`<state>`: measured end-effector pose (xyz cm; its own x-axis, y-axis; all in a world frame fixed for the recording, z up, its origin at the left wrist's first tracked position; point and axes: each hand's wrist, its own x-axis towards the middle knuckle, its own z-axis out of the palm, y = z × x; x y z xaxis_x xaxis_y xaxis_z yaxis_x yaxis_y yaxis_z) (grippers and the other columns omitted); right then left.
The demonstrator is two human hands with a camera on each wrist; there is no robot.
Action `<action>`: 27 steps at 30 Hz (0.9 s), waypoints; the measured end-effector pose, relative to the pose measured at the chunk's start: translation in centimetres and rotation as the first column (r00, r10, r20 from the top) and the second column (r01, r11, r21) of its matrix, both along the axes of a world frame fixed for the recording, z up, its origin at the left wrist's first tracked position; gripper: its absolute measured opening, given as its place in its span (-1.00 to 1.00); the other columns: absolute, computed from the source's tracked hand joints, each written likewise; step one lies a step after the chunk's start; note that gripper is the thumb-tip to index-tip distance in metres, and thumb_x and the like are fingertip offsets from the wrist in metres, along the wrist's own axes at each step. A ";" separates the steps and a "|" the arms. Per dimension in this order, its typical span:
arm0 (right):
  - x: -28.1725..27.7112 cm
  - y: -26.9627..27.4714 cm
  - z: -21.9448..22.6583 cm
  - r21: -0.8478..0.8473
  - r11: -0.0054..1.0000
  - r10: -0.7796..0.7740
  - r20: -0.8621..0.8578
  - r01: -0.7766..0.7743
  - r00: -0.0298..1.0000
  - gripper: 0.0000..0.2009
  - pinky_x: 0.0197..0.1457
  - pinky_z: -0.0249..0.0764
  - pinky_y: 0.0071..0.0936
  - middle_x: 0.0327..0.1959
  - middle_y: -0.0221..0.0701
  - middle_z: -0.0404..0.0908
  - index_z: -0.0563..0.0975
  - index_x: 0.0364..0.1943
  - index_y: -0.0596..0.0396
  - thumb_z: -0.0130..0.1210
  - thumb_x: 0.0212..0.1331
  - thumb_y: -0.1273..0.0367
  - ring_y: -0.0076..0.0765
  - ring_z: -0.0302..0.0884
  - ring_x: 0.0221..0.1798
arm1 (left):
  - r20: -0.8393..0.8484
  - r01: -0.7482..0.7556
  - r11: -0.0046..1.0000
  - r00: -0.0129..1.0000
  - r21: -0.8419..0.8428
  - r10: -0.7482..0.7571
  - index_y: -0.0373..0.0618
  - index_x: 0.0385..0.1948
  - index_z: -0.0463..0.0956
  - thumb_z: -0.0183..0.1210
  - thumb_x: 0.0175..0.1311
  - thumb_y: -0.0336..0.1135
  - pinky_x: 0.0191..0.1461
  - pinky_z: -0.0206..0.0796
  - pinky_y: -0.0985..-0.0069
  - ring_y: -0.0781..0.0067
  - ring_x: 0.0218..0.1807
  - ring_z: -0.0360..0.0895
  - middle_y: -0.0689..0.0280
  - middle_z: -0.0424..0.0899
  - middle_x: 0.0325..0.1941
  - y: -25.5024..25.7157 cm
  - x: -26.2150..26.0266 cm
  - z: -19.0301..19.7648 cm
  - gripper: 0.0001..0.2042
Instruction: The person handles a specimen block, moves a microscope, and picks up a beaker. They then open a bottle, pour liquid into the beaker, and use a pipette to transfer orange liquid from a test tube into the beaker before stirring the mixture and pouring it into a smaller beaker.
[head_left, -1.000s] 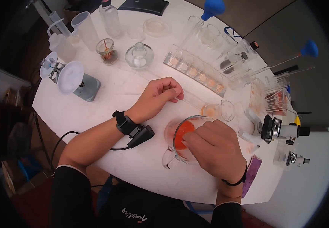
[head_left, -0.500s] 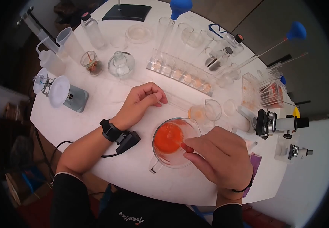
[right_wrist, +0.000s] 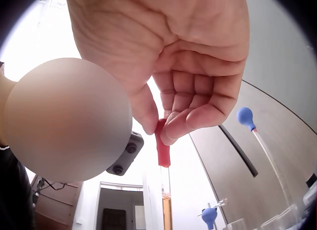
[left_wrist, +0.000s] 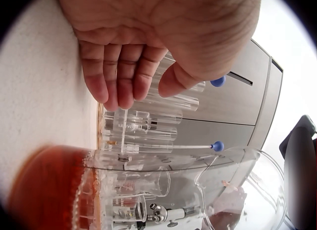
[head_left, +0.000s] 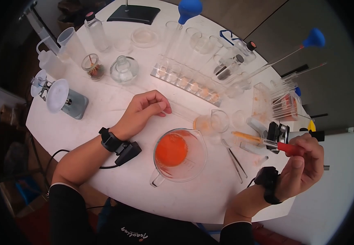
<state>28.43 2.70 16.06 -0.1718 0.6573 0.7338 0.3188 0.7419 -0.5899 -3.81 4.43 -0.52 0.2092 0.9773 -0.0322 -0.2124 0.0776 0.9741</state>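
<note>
My right hand [head_left: 303,165] pinches the red rubber bulb [right_wrist: 163,146] of a glass dropper [head_left: 269,143] between thumb and fingers. Orange liquid [right_wrist: 167,210] stands in its glass tube. In the head view the dropper points left, over the right side of the table. A glass measuring jug [head_left: 196,160] with orange-red liquid [head_left: 171,150] stands between my hands. Behind the jug, my left hand [head_left: 142,112] rests on the table with loosely bent fingers, holding nothing. The left wrist view shows the jug [left_wrist: 54,190] close beside this hand.
Tweezers [head_left: 237,165] lie right of the jug, near a small beaker [head_left: 219,121] and a microscope [head_left: 281,132]. A clear rack [head_left: 185,83] of tubes stands behind. Toward the left are a balance [head_left: 75,105], a spirit-lamp-like glass bottle [head_left: 124,71] and a jar of matches [head_left: 93,69].
My right hand has lifted the dropper from the jug and swung right, turning palm-side up. Tweezers on the table have come into sight. The left hand stays in place.
</note>
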 end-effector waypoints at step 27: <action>-3.8 3.4 -1.7 -0.040 0.999 0.011 0.567 0.014 0.823 -0.88 -0.43 0.39 -0.58 -0.51 -0.32 0.62 0.61 -0.34 0.23 0.28 0.01 0.59 -0.39 0.54 -0.51 | 0.033 0.008 1.000 0.999 -0.011 -0.007 -0.21 -0.23 0.52 0.07 0.40 -0.31 0.02 0.38 0.56 0.55 -0.09 0.55 0.29 0.63 -0.20 0.0 0.0 0.0 -0.84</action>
<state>24.66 6.07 14.33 -0.5484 0.6848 0.4799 0.6076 0.7206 -0.3339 -3.77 4.41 -0.55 0.2177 0.9753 -0.0363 -0.2434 0.0903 0.9657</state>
